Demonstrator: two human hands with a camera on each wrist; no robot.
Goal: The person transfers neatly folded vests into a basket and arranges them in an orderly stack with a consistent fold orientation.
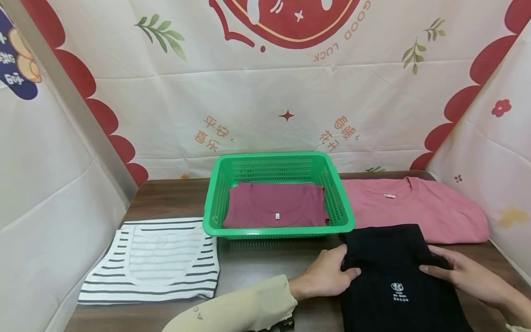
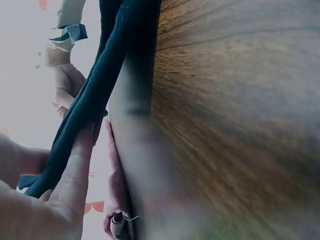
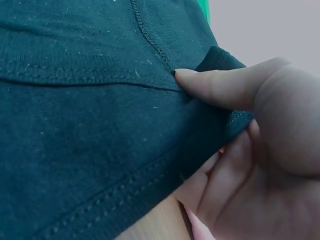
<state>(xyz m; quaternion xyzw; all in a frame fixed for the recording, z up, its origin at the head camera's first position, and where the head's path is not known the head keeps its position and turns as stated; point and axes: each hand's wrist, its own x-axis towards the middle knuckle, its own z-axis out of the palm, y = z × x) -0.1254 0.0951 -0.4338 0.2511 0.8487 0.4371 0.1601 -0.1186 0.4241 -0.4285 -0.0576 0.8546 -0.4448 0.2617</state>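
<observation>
A folded black shirt (image 1: 400,258) with a small white print lies across the front right in the head view. My left hand (image 1: 325,274) grips its left edge, thumb on top. On the opposite edge my right hand (image 1: 464,272) pinches the cloth. The right wrist view shows that thumb pressing on the black shirt (image 3: 110,110) beside a stitched seam, with the other fingers curled underneath. From the left wrist, the black shirt (image 2: 90,100) appears edge-on, raised off the tabletop between both hands.
Behind the hands stands a green basket (image 1: 209,203) holding a folded maroon shirt (image 1: 265,207). A pink shirt (image 1: 439,210) lies at the back right, close to the black one. The striped white shirt (image 1: 153,263) is at the left. Printed cloth walls (image 1: 249,92) enclose the wooden table (image 1: 166,193).
</observation>
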